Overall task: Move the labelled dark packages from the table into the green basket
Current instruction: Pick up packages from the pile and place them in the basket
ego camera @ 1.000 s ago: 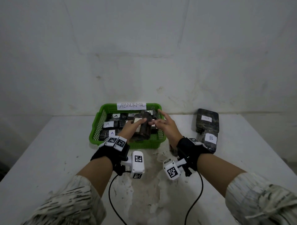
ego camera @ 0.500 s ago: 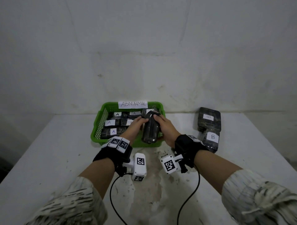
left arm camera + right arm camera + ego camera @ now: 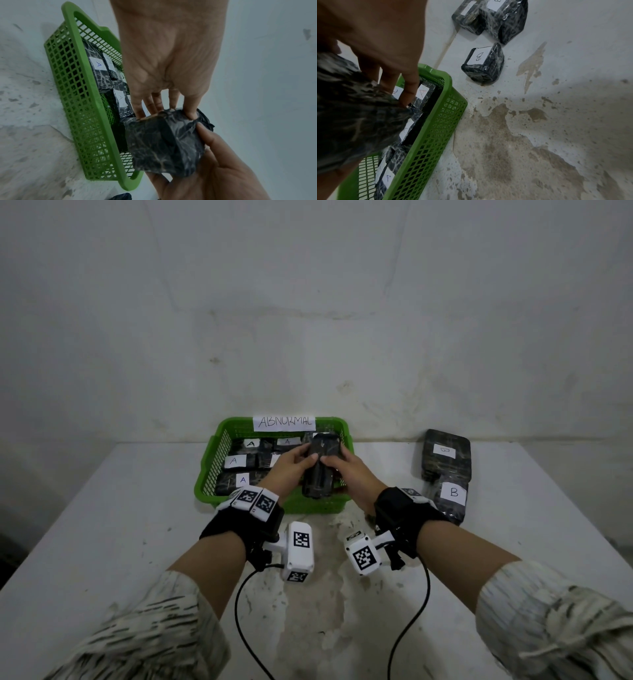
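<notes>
A dark wrapped package (image 3: 320, 465) is held tilted over the right half of the green basket (image 3: 205, 474), its label out of sight. My left hand (image 3: 291, 463) grips its left side and my right hand (image 3: 342, 467) grips its right side. The left wrist view shows the package (image 3: 164, 146) pinched between the fingers (image 3: 190, 111) of both hands beside the basket (image 3: 89, 108). In the right wrist view the package (image 3: 354, 115) hangs above the basket (image 3: 436, 121). Several packages labelled A (image 3: 239, 462) lie in the basket.
Dark packages labelled B (image 3: 448, 494) lie on the white table (image 3: 102, 542) to the right of the basket, one of them (image 3: 482, 63) nearer the basket. A paper sign reading ABNORMAL (image 3: 283, 422) sits on the basket's far rim. A wall stands right behind.
My right hand has closed onto the package that the left hand was holding. Both hands have lifted it and tipped it more upright over the basket's right side.
</notes>
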{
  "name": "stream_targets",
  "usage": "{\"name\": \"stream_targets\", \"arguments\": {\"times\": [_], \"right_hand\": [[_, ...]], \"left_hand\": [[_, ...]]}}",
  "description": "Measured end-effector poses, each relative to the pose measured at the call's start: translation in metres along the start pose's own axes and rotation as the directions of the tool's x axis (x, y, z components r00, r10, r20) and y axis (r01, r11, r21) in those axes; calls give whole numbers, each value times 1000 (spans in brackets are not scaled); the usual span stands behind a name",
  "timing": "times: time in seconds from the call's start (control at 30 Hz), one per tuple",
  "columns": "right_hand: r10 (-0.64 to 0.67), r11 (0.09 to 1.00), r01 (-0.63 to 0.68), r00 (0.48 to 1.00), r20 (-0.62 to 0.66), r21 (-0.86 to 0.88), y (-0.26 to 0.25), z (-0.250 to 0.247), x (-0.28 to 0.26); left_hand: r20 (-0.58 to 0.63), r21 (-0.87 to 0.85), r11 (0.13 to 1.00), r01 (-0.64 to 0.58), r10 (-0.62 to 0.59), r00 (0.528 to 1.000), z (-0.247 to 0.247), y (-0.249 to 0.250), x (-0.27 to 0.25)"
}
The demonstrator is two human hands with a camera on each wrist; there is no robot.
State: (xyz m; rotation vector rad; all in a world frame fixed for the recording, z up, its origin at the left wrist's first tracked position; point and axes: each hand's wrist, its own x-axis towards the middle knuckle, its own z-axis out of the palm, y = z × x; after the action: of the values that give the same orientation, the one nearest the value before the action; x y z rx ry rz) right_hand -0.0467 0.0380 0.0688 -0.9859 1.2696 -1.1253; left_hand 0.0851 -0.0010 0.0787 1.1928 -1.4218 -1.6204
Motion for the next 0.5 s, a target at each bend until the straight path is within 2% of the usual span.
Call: {"name": "stream_targets", "arguments": {"times": [0.07,0.17,0.23,0.27,0.33,0.37,0.4,0.43,0.5], "right_hand": [[8,999,-6,999,33,-46,3,1,-1],[-6,994,7,1000,8,-112,6,1,1],[-64,965,54,998,-29,-257,7,1,0],[-117,904,92,993,-35,-418,9,1,1],[-199,665,117,980,-24,-737,11,2,2],[-227,560,117,974,-16,-820,10,3,0],[-246,521,135,969,4,-843,10,5,-2],[-245,532,163,969,33,-831,10,5,-3],[-197,664,164,980,40,-730,4,5,-9]], "left_hand": [[-12,-22,999,-23,22,1000,-1,0,0],[2,-57,998,-3,3,1000,-1,-3,-1],[19,-79,996,45,-44,999,0,-5,-3],[25,-88,994,65,-63,998,1,-5,-4],[16,-111,991,76,-74,997,0,-6,-4],[-5,-133,988,77,-78,997,-1,-7,-3],[-36,-158,984,78,-85,996,-4,-8,-2],[-65,-175,982,76,-89,994,-6,-9,-1],[-105,-196,979,59,-80,991,-11,-13,1]]}}
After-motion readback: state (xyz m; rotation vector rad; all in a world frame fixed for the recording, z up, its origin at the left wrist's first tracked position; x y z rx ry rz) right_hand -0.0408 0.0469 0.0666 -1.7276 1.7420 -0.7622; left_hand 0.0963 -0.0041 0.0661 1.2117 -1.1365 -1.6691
